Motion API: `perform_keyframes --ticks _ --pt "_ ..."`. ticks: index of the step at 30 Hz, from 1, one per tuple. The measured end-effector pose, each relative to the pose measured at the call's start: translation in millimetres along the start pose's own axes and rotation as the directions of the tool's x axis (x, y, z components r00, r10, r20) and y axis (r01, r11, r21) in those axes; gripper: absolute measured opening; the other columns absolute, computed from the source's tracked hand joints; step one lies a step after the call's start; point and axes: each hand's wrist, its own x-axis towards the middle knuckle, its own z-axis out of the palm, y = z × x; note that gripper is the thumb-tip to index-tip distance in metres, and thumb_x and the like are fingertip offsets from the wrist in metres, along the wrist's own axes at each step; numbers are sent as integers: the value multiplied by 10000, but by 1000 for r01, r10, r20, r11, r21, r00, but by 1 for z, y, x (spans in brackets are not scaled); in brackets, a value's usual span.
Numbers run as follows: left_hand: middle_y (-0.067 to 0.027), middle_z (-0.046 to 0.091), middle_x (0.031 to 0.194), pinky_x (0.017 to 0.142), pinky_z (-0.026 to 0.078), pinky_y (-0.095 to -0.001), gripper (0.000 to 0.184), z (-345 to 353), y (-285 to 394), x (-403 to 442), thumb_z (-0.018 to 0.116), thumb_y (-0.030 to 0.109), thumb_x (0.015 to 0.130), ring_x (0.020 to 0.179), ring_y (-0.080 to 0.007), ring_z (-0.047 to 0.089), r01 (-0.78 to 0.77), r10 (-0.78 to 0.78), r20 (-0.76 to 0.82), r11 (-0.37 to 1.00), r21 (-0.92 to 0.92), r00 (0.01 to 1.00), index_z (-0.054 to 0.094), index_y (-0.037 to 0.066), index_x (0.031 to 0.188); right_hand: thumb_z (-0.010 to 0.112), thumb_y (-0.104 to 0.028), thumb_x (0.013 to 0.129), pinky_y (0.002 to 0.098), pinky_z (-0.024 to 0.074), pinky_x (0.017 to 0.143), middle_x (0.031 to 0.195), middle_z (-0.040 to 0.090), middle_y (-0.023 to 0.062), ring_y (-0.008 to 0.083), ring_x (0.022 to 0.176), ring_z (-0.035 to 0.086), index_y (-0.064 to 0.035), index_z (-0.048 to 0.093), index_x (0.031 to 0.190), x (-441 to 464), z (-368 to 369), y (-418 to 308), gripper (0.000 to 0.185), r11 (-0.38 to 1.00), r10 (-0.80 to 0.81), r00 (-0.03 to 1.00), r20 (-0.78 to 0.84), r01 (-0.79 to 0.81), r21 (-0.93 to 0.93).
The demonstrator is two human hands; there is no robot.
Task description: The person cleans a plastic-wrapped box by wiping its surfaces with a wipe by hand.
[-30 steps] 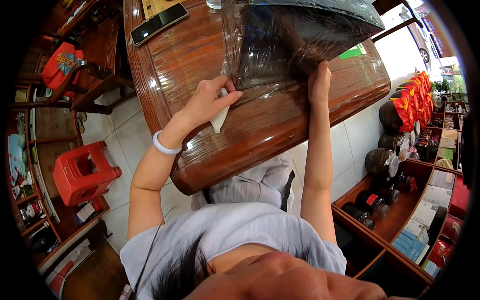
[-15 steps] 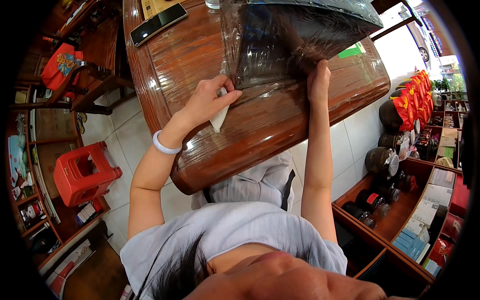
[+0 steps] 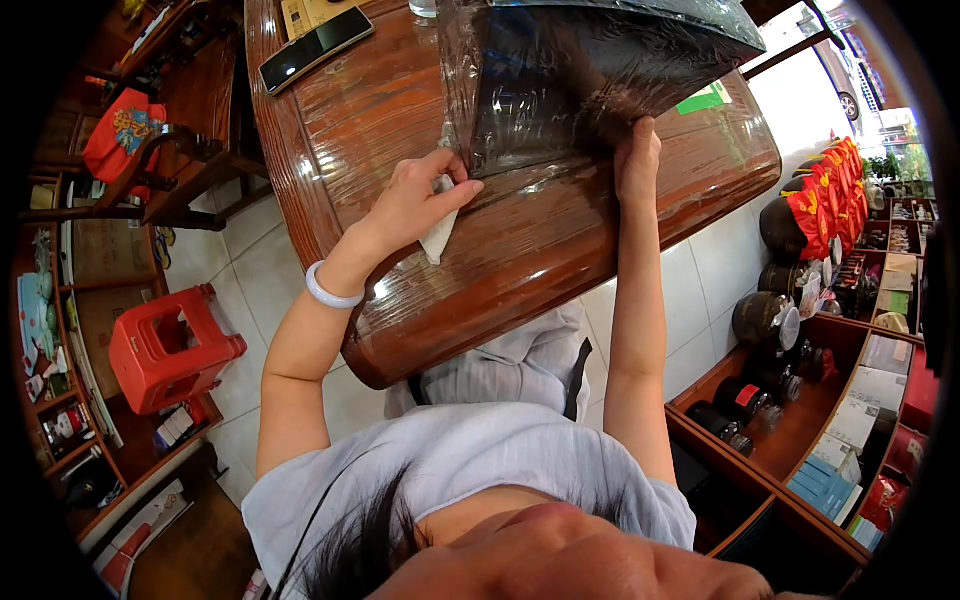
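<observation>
A large black box (image 3: 570, 95) covered in clear, wrinkled plastic film (image 3: 458, 90) is tilted over the near part of a glossy brown wooden table (image 3: 540, 240). My left hand (image 3: 425, 195), with a pale bangle on its wrist, is closed at the box's lower left corner, thumb and fingertips pinched beside the film. A folded white cloth (image 3: 437, 240) sticks out beneath its palm. My right hand (image 3: 637, 165) grips the box's lower right edge; its thumb shows and the other fingers are mostly hidden behind the box.
A phone (image 3: 317, 50) and a glass (image 3: 424, 8) are on the table's far side. A green-and-white paper (image 3: 706, 98) lies right of the box. On the floor at left stands a red plastic stool (image 3: 175, 345). Dark jars (image 3: 765, 320) and shelves (image 3: 800, 450) line the right.
</observation>
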Motion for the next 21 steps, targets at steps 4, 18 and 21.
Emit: perform_keyframes --ticks 4,18,21 --pt "-135 564 571 508 427 -308 268 0 1 0 637 244 800 533 -207 567 2 -3 3 1000 7 1000 549 -7 769 439 -533 880 361 355 981 1210 494 152 237 1113 473 110 455 1174 -1 1 -2 707 1000 15 1000 -1 -15 4" --pt "-136 569 578 513 425 -305 267 0 2 0 640 242 799 542 -204 572 -10 10 -4 1000 11 1000 547 -6 772 433 -526 886 355 312 1011 1238 476 146 231 1152 437 105 459 1178 -2 2 -5 696 999 49 999 -5 -49 -2" --pt "-134 567 576 513 425 -305 268 0 2 0 640 243 799 540 -204 570 -11 11 -3 1000 7 1000 547 -7 772 434 -527 885 355 312 1011 1236 479 148 228 1151 438 105 464 1173 -2 2 -5 695 999 47 999 -7 -46 18"
